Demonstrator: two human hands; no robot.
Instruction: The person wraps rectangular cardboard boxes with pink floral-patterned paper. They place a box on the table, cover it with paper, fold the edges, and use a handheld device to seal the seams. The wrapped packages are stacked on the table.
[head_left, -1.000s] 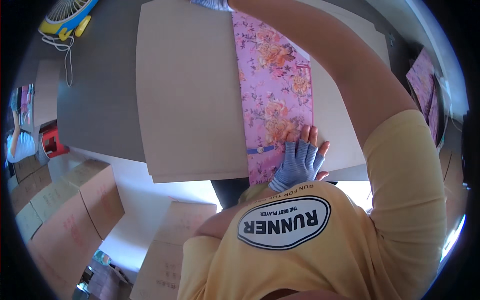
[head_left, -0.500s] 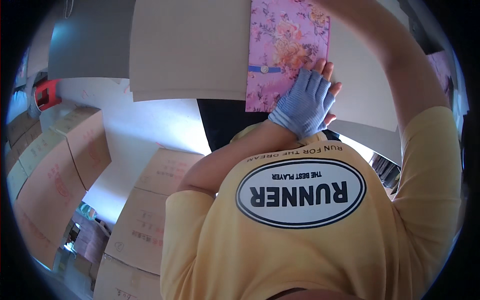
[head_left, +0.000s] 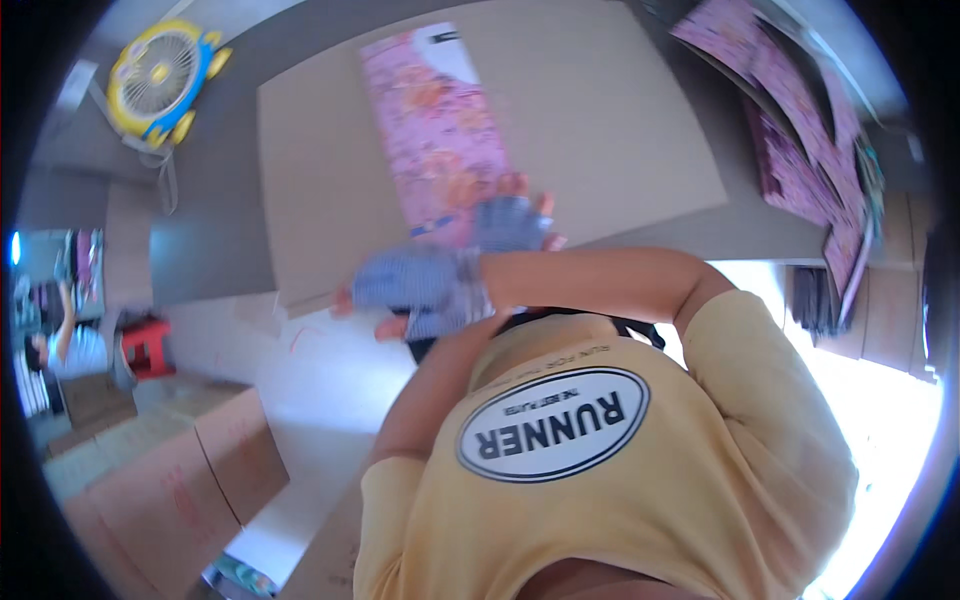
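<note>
Fan [head_left: 160, 75] stands at left; right hand [head_left: 415, 287], blurred, thumb and fingers apart, crosses the near end of the panel [head_left: 435, 140], contact undeterminable, and could snag it on a low pass. The panel lies on the board [head_left: 600, 130], with left hand [head_left: 513, 222] at its near right edge, fingers slightly spread, where uneven pressure could skew it. Cartons [head_left: 155, 500] at left bear red print too blurred to read; the panel's white patch [head_left: 455, 62] bears an illegible dark mark; the shirt [head_left: 650, 450] bears legible dark lettering in an oval.
</note>
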